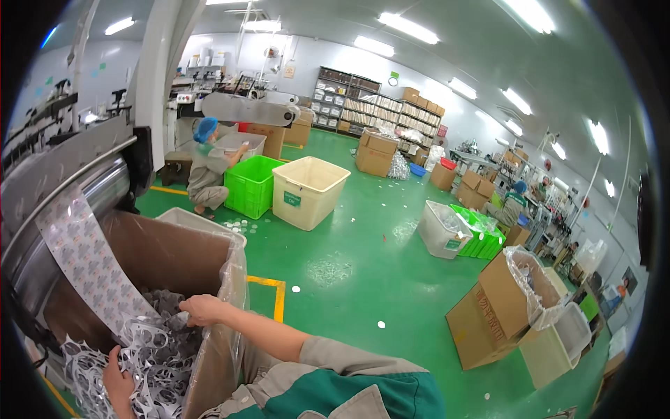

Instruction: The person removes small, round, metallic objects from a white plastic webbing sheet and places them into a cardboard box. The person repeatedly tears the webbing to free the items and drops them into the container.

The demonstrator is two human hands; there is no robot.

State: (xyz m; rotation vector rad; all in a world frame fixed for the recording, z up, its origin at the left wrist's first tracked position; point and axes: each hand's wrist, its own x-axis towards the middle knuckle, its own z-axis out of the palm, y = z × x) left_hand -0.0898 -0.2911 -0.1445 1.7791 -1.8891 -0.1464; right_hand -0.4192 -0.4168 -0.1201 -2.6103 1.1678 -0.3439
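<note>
A large cardboard box [178, 248] lined with clear plastic stands in front of me at the left. Inside it is a tangled heap of white punched-out scrap strips [157, 380], with greyer crumpled scrap [167, 307] behind. My right hand [204, 310] is closed on a bit of the grey scrap near the box's right wall. Lower down, my left hand [118, 383] rests against the white strips, its visible fingers stretched out. A printed sheet strip [91, 258] with cut-outs hangs from a metal roller [73, 199] down into the box.
Beyond the box, a person in a blue hair cap [206, 130] crouches by a green crate [250, 187] and a cream bin [308, 192]. White discs [241, 225] are scattered over the green floor. A tall cardboard box [481, 314] stands at right.
</note>
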